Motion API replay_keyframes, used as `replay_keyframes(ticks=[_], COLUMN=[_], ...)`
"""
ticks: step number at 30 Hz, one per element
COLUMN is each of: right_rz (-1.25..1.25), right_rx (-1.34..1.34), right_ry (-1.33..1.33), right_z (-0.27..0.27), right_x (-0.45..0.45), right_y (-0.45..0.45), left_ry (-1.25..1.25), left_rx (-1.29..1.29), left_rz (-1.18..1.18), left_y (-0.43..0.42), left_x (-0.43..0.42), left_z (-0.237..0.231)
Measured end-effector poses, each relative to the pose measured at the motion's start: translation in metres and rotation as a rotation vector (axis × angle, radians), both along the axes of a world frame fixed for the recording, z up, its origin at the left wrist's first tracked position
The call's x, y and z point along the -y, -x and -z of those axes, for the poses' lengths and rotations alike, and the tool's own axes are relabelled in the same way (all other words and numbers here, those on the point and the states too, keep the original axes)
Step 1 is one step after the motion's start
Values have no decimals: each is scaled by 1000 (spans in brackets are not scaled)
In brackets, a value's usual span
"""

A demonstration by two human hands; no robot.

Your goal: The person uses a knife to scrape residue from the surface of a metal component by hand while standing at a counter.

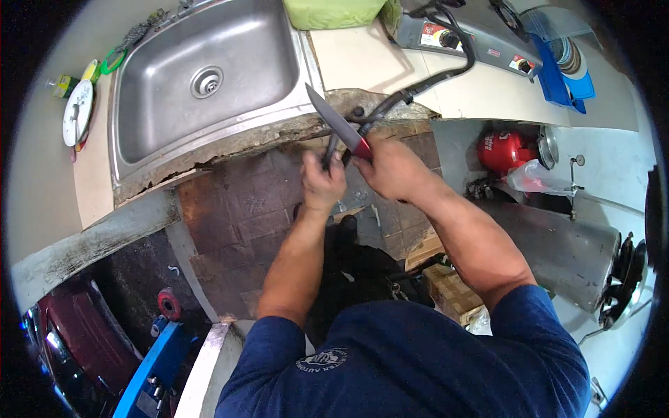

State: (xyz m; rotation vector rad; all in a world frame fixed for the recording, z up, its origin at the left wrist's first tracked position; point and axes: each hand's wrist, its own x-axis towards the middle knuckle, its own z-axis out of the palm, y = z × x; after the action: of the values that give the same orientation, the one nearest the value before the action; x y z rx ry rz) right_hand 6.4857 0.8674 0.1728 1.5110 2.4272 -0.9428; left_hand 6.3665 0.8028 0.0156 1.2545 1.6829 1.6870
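Observation:
My right hand [392, 164] grips a kitchen knife by its red handle. The knife's blade [334, 119] points up and left, over the rough front edge of the counter. Left of it, my left hand [323, 180] is closed around the lower end of a black hose [387, 106], just beneath the blade. A narrow dark piece [330, 149] also stands up from the left fingers; what it is cannot be made out. The hose runs over the counter edge and curves up to a gas stove [483, 49]. Part of the hose is hidden behind the blade.
A stainless steel sink [251, 68] is set in the counter at left, beside a white plate [78, 112]. A green container [339, 13] stands behind. At right are a red gas cylinder [499, 151], a large metal tank [554, 245] and a cardboard box [452, 292].

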Motion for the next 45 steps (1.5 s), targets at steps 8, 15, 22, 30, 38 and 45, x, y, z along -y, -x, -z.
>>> replay_keyframes(ticks=[8, 15, 22, 30, 38, 45], right_rz=[90, -31, -79, 351, 458, 652], right_rx=[-129, -389, -555, -1111, -1230, -968], right_ry=[81, -25, 372, 1070, 1198, 763], right_z=[-60, -77, 29, 70, 107, 147], right_x=[68, 67, 66, 102, 76, 48], right_y=[-49, -64, 14, 54, 69, 64], left_ry=[-53, -67, -156, -195, 164, 152], left_rx=[-427, -733, -969, -951, 1272, 782], left_rz=[-112, 14, 273, 121, 107, 2], left_y=[23, 112, 162, 161, 100, 108], left_x=[87, 149, 117, 83, 67, 30], left_z=[-58, -132, -226, -203, -90, -33])
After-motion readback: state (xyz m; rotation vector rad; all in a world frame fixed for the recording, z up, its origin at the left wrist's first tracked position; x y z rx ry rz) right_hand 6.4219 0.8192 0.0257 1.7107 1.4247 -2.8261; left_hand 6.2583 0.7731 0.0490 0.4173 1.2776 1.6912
